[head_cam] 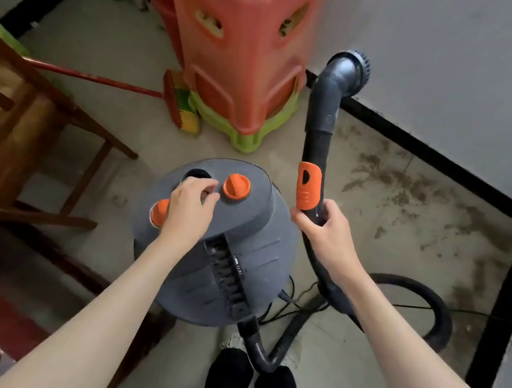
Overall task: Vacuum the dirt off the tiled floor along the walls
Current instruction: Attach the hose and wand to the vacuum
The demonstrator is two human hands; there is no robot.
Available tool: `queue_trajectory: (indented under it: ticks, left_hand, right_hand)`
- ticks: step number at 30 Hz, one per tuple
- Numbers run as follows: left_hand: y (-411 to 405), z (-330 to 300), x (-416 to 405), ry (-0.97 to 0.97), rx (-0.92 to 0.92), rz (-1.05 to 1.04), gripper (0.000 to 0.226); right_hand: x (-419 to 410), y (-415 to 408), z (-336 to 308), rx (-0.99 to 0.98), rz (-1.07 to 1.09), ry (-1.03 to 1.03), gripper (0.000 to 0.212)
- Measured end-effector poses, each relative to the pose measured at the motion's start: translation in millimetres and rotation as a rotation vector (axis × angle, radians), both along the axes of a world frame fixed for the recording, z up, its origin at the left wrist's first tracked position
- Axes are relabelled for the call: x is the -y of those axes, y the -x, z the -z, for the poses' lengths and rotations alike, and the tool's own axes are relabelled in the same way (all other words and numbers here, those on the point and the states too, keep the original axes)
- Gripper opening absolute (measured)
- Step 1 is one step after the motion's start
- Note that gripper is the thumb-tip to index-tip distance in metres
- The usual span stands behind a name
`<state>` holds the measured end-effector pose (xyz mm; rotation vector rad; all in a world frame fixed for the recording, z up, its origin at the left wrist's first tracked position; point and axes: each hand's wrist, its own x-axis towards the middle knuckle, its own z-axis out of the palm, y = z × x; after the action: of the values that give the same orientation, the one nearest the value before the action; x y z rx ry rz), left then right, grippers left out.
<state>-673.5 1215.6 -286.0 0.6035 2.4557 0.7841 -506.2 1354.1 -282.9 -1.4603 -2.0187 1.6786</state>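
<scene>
Vacuum canister (pixel 239 257): grey, drum-shaped, standing on the tiled floor (pixel 105 41) near the room's corner. Two orange knobs on its lid, one (pixel 237 186) toward the far edge, one (pixel 159 212) at the left edge; a round dark opening (pixel 196 174) beside the far knob.

Left hand (pixel 190 207): resting on the canister lid between the two knobs. Fingers (pixel 206 187) curled with tips drawn close together at the rim of the opening; whether they pinch anything cannot be told.

Right hand (pixel 325 226): fingers wrapped tight round the black wand (pixel 316 149), just below its orange grip (pixel 308 186).

Wand: held nearly upright, raised off the floor. Round brush nozzle (pixel 358 68) at its top end, close against the grey wall (pixel 462 74).

Hose (pixel 414 295): black, running from the wand in a loop across the floor and back to the canister's near side.

Dirt (pixel 413 189): dark scattered patches on the floor tiles along the right-hand wall and into the corner, bordered by the black skirting (pixel 449 168).

Stacked stools (pixel 243 60): orange plastic over a green one, standing at the far wall.

Broom (pixel 175 100): red handle, lying on the floor, head touching the stools' base.

Wooden chair (pixel 27 128): brown, at the floor's left edge.

Thin black cable (pixel 477 315): on the floor at the right.
</scene>
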Motion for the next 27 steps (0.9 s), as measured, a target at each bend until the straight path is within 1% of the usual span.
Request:
queue_trajectory:
  ticks: [3, 7, 9, 11, 13, 15, 17, 21, 25, 27]
  left_hand:
    - [9, 19, -19, -0.016, -0.045, 0.034, 0.028]
    - [11, 36, -29, -0.02, -0.097, 0.101, 0.025]
    - [12, 40, -30, -0.032, -0.109, 0.096, 0.024]
    - [13, 42, -32, -0.008, -0.11, 0.082, 0.025]
    - [11, 44, -35, 0.052, -0.121, 0.077, 0.032]
    - [8, 45, -36, 0.073, -0.145, 0.067, 0.034]
    - [4, 44, -38, 0.063, -0.15, 0.043, 0.038]
    - [3, 44, -42, 0.013, -0.129, 0.046, 0.03]
    - [8, 45, -38, -0.001, -0.099, 0.104, 0.034]
    - [10, 46, -36, -0.001, -0.088, 0.101, 0.035]
  right_hand:
    - [-4, 16, 25, -0.014, 0.035, -0.01, 0.022]
    - [1, 36, 46, -0.05, 0.034, 0.039, 0.024]
    - [4, 43, 51, -0.055, 0.031, 0.06, 0.021]
    - [4, 46, 54, -0.059, 0.042, 0.074, 0.019]
    - [3, 46, 55, -0.067, 0.058, 0.094, 0.018]
    - [2, 45, 55, -0.071, 0.058, 0.103, 0.018]
    - [2, 45, 55, -0.068, 0.043, 0.097, 0.019]
    - [1, 45, 54, -0.064, 0.036, 0.096, 0.019]
    - [0, 44, 51, -0.069, 0.031, 0.119, 0.021]
    - [1, 42, 49, -0.07, 0.021, 0.123, 0.021]
